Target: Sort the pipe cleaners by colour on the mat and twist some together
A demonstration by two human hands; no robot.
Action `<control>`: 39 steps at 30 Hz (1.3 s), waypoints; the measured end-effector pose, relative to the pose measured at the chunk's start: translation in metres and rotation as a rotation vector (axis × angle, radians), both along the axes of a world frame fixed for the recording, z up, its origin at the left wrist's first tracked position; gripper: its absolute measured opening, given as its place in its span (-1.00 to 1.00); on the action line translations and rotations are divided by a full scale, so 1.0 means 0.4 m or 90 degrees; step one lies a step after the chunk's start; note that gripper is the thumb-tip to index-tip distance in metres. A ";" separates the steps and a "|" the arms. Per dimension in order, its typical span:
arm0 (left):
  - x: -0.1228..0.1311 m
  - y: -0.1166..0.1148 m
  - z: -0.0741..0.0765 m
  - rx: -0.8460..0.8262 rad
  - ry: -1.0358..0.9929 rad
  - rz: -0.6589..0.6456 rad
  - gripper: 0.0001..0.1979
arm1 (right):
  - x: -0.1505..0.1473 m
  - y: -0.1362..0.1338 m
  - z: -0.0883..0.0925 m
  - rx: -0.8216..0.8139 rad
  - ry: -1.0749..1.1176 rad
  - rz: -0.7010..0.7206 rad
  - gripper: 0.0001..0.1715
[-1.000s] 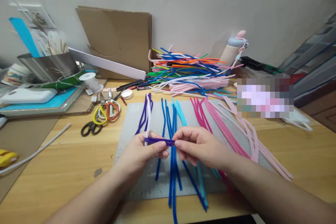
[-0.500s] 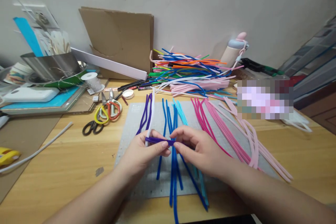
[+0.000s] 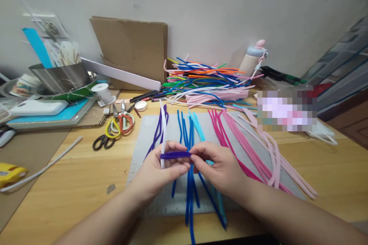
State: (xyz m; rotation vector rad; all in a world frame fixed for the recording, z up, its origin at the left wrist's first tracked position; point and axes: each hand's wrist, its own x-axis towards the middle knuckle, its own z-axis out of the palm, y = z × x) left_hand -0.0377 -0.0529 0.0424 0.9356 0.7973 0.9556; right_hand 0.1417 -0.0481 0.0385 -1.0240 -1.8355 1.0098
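Note:
My left hand (image 3: 161,166) is curled around an upright white pipe cleaner (image 3: 163,126), its thumb held apart below. A folded purple pipe cleaner (image 3: 175,155) loops around the white one and stretches sideways in front of my left fingers. With thumb and forefinger, my right hand (image 3: 218,164) pinches the purple one's right end. Below both hands, blue pipe cleaners (image 3: 189,203) lie on a grey cutting mat (image 3: 161,206). More purple pipe cleaners (image 3: 156,134) lie behind my left hand, partly hidden by it. Light blue ones (image 3: 197,124) run under my right hand.
Dark pink (image 3: 220,130) and pink pipe cleaners (image 3: 247,141) fan out to the right. A mixed pile (image 3: 212,80) lies by the wall. Scissors (image 3: 113,128), a thread spool (image 3: 102,93) and a yellow tool (image 3: 11,174) are on the left. A bottle (image 3: 253,59) stands behind.
My left thumb has moved down off the purple pipe cleaner, exposing more of its length. My right hand still pinches its end. The view has shifted slightly.

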 end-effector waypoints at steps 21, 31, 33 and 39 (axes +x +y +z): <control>0.054 0.014 0.095 0.134 0.150 0.057 -0.79 | -0.001 0.018 0.007 -0.695 0.571 0.231 -0.79; 0.023 0.031 0.015 0.009 0.089 0.080 -0.76 | -0.015 0.028 -0.026 -0.534 0.415 0.193 -0.79; 0.021 0.030 0.016 -0.063 0.011 0.082 -0.75 | -0.012 0.025 -0.023 -0.362 0.342 0.129 -0.81; 0.025 0.024 0.027 -0.161 -0.063 0.059 -0.73 | 0.004 0.016 -0.013 0.197 0.113 0.102 -0.73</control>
